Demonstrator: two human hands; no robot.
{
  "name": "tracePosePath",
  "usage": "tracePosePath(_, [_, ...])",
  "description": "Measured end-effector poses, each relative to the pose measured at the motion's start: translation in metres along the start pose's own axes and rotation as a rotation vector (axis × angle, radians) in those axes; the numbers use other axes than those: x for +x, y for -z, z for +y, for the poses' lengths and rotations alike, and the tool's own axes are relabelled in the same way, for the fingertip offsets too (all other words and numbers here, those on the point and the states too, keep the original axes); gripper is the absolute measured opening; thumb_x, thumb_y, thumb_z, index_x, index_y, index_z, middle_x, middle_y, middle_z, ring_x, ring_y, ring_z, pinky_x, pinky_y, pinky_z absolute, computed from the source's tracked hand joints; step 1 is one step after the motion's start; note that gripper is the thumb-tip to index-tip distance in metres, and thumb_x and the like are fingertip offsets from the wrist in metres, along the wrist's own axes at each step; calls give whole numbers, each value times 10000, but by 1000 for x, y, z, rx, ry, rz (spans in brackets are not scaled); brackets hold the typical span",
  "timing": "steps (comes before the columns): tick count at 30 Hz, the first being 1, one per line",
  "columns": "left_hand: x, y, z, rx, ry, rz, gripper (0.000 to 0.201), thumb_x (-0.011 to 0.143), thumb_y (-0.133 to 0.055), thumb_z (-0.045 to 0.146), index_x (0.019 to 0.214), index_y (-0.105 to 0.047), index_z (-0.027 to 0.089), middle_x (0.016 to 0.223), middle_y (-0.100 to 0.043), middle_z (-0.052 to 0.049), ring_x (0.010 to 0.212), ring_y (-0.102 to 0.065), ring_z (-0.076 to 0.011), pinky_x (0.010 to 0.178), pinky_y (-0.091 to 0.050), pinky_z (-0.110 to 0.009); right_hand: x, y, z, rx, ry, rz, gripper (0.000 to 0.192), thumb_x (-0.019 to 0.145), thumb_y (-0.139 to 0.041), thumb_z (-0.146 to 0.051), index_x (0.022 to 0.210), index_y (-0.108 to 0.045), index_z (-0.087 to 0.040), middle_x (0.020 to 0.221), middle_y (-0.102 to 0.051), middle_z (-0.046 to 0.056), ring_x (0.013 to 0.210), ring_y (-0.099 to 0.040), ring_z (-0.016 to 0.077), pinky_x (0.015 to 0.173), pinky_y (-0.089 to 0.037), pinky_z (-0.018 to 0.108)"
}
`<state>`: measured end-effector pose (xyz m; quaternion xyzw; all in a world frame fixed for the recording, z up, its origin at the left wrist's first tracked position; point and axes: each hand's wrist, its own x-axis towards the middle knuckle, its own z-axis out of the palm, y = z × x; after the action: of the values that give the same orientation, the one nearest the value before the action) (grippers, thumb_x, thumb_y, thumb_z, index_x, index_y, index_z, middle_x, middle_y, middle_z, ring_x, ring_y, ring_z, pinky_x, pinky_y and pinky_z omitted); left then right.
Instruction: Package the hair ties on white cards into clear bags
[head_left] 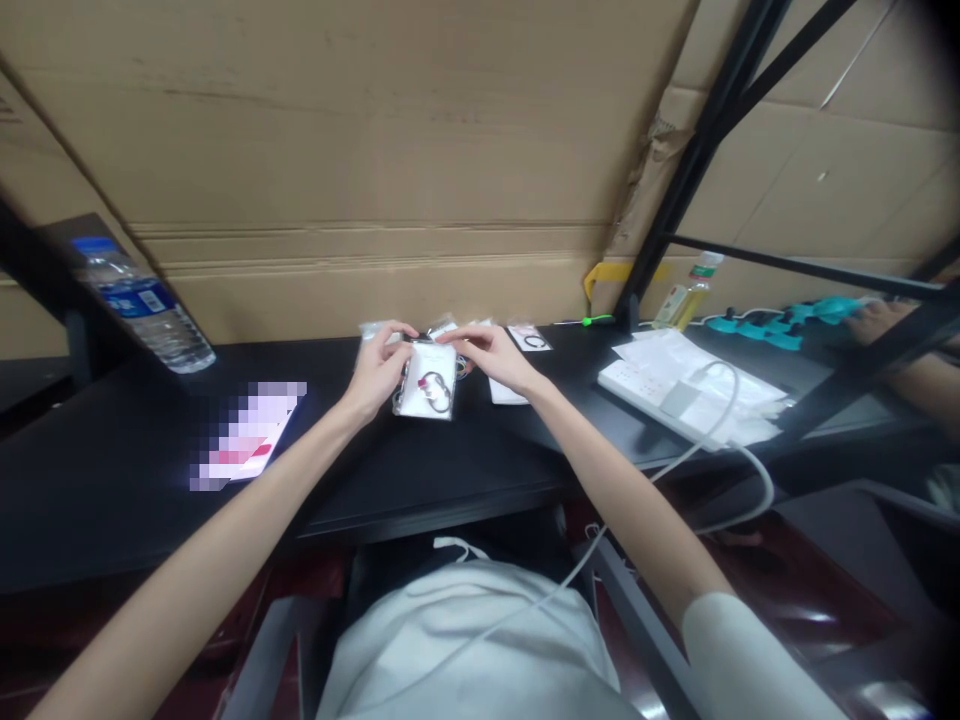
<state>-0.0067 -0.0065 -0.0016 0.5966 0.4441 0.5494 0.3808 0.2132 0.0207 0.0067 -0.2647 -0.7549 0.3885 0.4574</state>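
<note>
clear plastic wrapped the packet [427, 391], a small flat rectangle with a white card inside and a dark ring-shaped piece, touched with pink, lying against the card. it sat near the far middle of the table [112, 480], propped slightly off the surface between both hands. the left hand [379, 372] curled around its left edge, fingers bent over the top corner and thumb along the side, holding the packet. the right hand [495, 358] reached in from the other side with fingers stretched narrow and flat, fingertips on the packet's upper right corner; whether it pinched the film or only touched it could not be told.

just behind the hands lay more packets [529, 338] of the same kind, thin, glossy and white, one showing a black ring. the table was matte black and smooth. on its left stood a tilted-looking water bottle [146, 305] of ribbed clear plastic with a blue label, and nearer the left arm lay a flat pinkish card [251, 435], blurred out. to the right lay a white power strip [660, 395] with papers on it and a soft white cable [739, 455] looping off the edge. brown corrugated cardboard [375, 150] formed the wall behind, crossed by black metal bars [697, 150]. farther right lay turquoise plastic pieces [780, 322] and another person's hand [881, 320].
</note>
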Motion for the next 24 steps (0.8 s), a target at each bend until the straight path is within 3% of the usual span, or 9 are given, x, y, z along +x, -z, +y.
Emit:
tracePosePath(4, [0,2,-2,32,-50,-40,200,834,-637,239,1029,-678,243,908,-696,-22,695,-622,-134,556,-473,-216,-1,4,0,-9,-47,-37,247,959,-641,-332,1107,-822,-251,1168,-768,53,862,-670,156,619,-586,241])
tracePosePath(8, [2,2,-4,121,-61,-10,187,870,-601,286,991,-730,225,931,-724,-43,742,-649,-171,574,-480,-246,-1,-2,0,-26,-102,9,330,975,-634,-463,1083,-820,-213,1127,-776,81,809,-666,155,567,-570,232])
tracePosePath(11, [3,2,-4,171,-88,19,236,896,-648,400,946,-760,198,996,-758,-77,888,-701,-223,734,-561,-317,-1,-9,6,-66,-103,54,329,911,-722,-475,1069,-817,-202,1067,-783,79,760,-663,148,551,-562,228])
tracePosePath(14, [4,2,-5,131,-146,32,277,815,-784,423,943,-770,178,1044,-781,-101,986,-718,-248,897,-568,-370,1,-11,11,-79,-87,84,298,872,-760,-431,1059,-817,-207,1072,-784,75,776,-673,154,584,-580,245])
tracePosePath(19, [18,2,-4,-59,0,47,358,754,-853,369,1047,-782,176,1078,-785,-121,922,-732,-240,786,-593,-360,19,-1,13,4,-84,92,280,871,-766,-400,1046,-819,-189,1039,-796,80,813,-683,157,689,-580,275])
tracePosePath(24, [64,-4,3,-84,51,116,255,761,-819,236,999,-760,162,998,-770,-100,815,-718,-206,737,-596,-342,52,16,17,73,-127,121,261,877,-735,-300,1113,-796,-205,1140,-781,68,868,-695,154,689,-593,256])
